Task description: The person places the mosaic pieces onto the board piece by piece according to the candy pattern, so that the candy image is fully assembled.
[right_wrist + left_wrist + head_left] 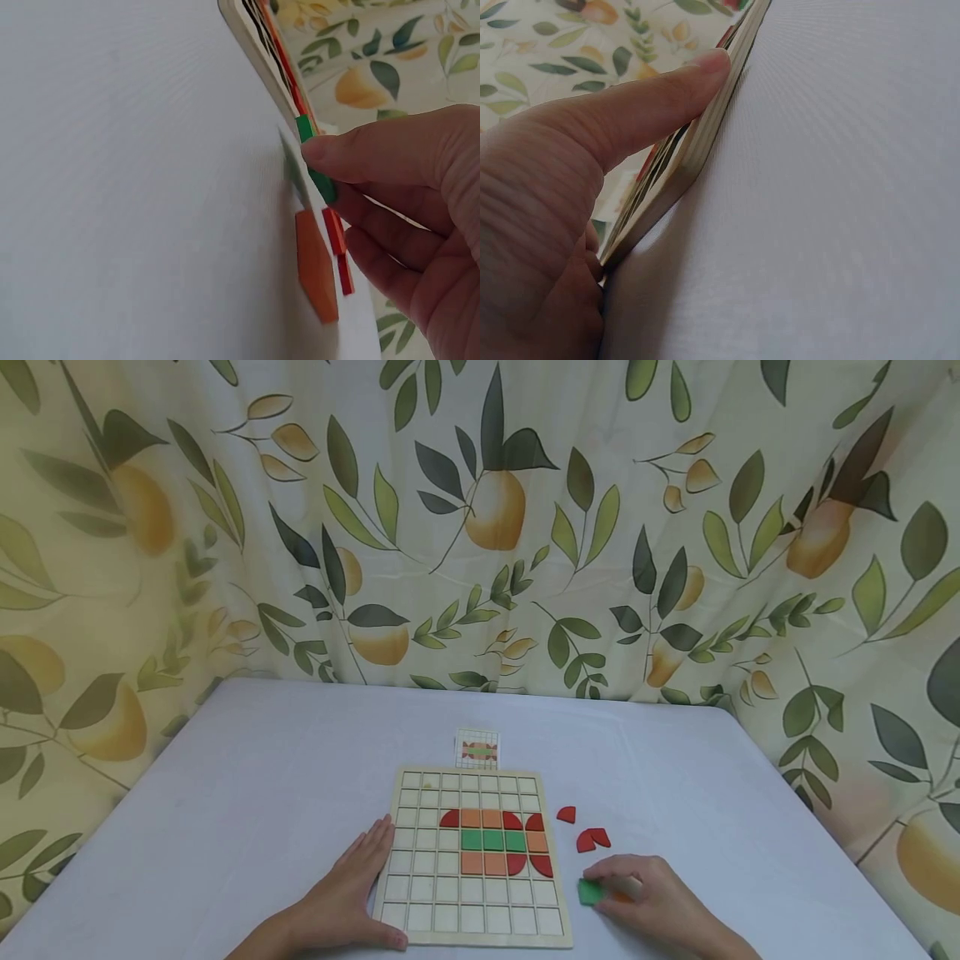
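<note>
A wooden grid board [442,917] lies on the table, with green squares [492,840], orange squares and red quarter-circles in its cells. My left hand [337,893] rests at its lower left, straight fingers along the left side and thumb [709,67] on the front edge. Right of the board, my right hand [663,893] pinches a green square tile [321,180] between thumb and fingers, just above the table. Partly hidden beneath that hand is an orange piece [315,266] on the cloth. Red quarter-circle pieces [585,842] lie beyond it.
A small pattern card [477,747] with a coloured grid design lies at the board's far edge. Another red piece [566,814] sits near the board's right side. White cloth covers the table [300,760], and a fruit-patterned curtain [450,568] hangs behind.
</note>
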`<control>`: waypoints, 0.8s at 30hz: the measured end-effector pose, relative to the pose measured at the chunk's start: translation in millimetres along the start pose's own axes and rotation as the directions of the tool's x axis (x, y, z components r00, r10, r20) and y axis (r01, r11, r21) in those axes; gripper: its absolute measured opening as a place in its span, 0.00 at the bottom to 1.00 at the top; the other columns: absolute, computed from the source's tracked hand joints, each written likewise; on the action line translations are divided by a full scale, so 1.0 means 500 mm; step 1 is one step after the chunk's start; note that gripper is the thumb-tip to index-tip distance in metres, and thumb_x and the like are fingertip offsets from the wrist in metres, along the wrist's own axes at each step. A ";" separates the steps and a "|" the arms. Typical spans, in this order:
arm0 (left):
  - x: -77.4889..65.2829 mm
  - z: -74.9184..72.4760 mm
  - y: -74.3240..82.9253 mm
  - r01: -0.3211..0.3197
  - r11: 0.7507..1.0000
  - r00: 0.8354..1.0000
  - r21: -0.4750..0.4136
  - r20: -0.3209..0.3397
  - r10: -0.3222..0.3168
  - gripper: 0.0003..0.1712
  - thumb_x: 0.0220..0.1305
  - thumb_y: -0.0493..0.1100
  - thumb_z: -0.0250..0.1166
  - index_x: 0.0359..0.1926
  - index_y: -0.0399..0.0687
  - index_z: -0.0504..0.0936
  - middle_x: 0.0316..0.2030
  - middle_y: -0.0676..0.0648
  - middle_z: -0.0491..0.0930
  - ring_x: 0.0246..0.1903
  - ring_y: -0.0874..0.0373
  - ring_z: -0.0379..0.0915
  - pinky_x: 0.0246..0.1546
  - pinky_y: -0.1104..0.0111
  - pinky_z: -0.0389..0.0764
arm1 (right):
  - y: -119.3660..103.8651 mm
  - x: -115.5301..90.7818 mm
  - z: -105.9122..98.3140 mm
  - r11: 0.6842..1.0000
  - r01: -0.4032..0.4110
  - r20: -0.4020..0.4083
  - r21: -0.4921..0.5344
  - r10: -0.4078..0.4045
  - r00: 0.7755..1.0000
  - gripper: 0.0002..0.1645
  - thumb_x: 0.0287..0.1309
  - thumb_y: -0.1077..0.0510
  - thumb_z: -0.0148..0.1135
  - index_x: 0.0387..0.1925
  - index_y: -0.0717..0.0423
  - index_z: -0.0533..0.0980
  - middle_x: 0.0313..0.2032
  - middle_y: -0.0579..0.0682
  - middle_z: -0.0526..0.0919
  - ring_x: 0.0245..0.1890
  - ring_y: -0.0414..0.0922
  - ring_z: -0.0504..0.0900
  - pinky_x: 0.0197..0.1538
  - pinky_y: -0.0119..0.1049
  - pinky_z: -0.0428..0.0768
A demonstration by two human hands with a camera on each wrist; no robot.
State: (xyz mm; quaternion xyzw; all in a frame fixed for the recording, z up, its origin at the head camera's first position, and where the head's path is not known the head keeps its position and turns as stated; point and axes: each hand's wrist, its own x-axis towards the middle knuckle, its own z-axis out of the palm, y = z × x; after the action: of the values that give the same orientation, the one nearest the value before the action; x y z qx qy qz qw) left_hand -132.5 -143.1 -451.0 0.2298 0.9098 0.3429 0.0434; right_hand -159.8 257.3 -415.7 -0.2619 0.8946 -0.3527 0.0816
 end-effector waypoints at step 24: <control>-0.001 -0.001 0.000 0.007 1.000 1.000 0.008 -0.001 -0.007 0.76 0.32 0.75 0.67 0.69 0.31 0.42 0.70 0.37 0.39 0.68 0.48 0.33 0.59 0.83 0.24 | -0.048 0.081 0.026 0.986 0.167 -0.023 0.002 -0.167 0.986 0.15 0.49 0.55 0.69 0.42 0.48 0.81 0.38 0.36 0.82 0.41 0.39 0.79 0.43 0.41 0.79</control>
State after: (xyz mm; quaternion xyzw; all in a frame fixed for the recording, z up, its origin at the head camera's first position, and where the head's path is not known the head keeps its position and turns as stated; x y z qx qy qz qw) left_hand -132.0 -143.5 -450.9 0.2267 0.9120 0.3392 0.0431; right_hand -180.2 213.7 -407.4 -0.3317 0.8698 -0.3629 0.0418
